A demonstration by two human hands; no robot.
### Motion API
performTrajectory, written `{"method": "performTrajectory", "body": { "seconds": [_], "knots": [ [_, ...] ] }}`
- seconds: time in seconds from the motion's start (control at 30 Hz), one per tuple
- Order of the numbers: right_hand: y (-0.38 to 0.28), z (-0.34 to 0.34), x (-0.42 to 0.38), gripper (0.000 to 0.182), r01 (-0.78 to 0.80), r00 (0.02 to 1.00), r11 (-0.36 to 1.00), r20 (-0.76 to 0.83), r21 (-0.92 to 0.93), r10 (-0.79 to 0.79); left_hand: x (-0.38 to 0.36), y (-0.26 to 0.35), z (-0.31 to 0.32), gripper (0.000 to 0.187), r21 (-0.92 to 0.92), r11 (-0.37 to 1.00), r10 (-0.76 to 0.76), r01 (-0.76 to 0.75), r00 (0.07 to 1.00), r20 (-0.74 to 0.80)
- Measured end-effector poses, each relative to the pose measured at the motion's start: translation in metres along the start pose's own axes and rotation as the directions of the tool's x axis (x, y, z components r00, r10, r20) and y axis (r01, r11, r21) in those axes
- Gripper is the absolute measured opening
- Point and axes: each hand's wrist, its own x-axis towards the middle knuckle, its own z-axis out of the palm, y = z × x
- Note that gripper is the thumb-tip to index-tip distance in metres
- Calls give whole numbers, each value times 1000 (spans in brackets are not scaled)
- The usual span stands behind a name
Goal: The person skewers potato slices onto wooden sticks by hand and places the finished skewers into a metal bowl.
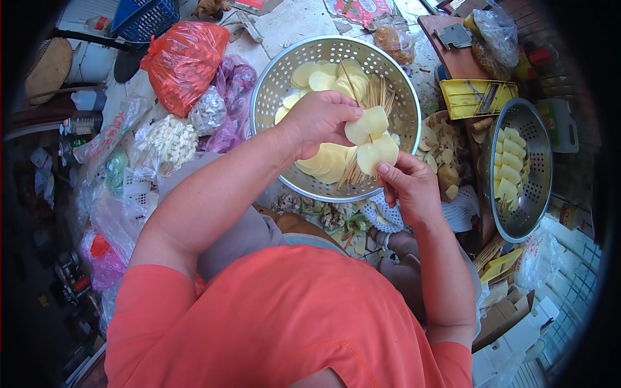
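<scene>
Over a perforated metal colander (264, 81), my left hand (323, 121) is closed, thumb and fingers pinching a thin bamboo skewer (348, 79) beside an upper potato slice (367, 125). The skewer's upper end sticks up past my fingers. My right hand (409, 184) pinches the edge of a lower potato slice (378, 154), which meets the upper one on the skewer. In the colander lie more potato slices (323, 163) and a bundle of bamboo skewers (381, 97). My fingers partly hide the grip on the skewer.
On the right, a second colander (540, 174) holds skewered slices (511, 158), near a yellow tray (475, 97). Peelings and a whole potato (447, 176) lie between. A red plastic bag (186, 64), purple bags and a blue basket (145, 19) crowd the left.
</scene>
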Motion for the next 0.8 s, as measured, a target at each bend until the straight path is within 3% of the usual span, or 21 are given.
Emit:
{"method": "performTrajectory", "body": {
  "seconds": [0.17, 0.23, 0.27, 0.3, 0.33, 0.37, 0.4, 0.47, 0.6, 0.7, 0.77, 0.8],
  "knots": [
    [-1, 1, -1, 14, -22, 1000, 999, -1, 47, 22, -1, 5, -2, 29, 46, 999, 13, -12, 1000, -12],
    [0, 0, -1, 15, -20, 1000, 999, 7, 48, 19, 4, 9, -8, 28, 238, 969, 94, -62, 988, -126],
    [0, -1, -2, 15, -14, 1000, 999, -7, 42, 14, 9, 10, -16, 28, 238, 970, 91, -59, 988, -128],
    [-1, -2, -2, 15, -6, 1000, 999, -21, 35, 7, 14, 11, -28, 28, 579, 803, 236, -143, 968, -88],
    [0, -3, -3, 15, -8, 1000, 999, -21, 35, 8, 16, 10, -38, 27, 835, 513, 353, -197, 936, 4],
    [0, -4, -3, 16, -11, 1000, 999, -19, 32, 12, 13, 10, -43, 27, 957, 272, 217, -102, 975, 42],
    [0, -4, -3, 16, -15, 1000, 999, -17, 29, 16, 12, 5, -42, 27, 957, 272, 217, -102, 975, 42],
    [0, -2, -3, 16, -26, 1000, 999, -12, 20, 26, 9, -16, -41, 25, 962, -272, -24, -22, 1000, 16],
    [-1, 0, -5, 15, -30, 1000, 1000, -3, 0, 30, 10, -33, -46, 22, 941, -333, 127, -51, 987, 99],
    [-3, 3, -8, 13, -36, 999, 999, -11, -27, 36, 14, -10, -46, 21, 974, -227, 54, 9, 999, 3],
    [-1, 2, -8, 12, -36, 999, 998, 7, -53, 37, 18, 4, -51, 16, 999, 49, 180, 10, 983, -19],
    [0, 1, -8, 11, -36, 999, 996, 26, -77, 38, 22, 9, -53, 16, 999, 47, 184, 10, 983, -18]
  ]
}}
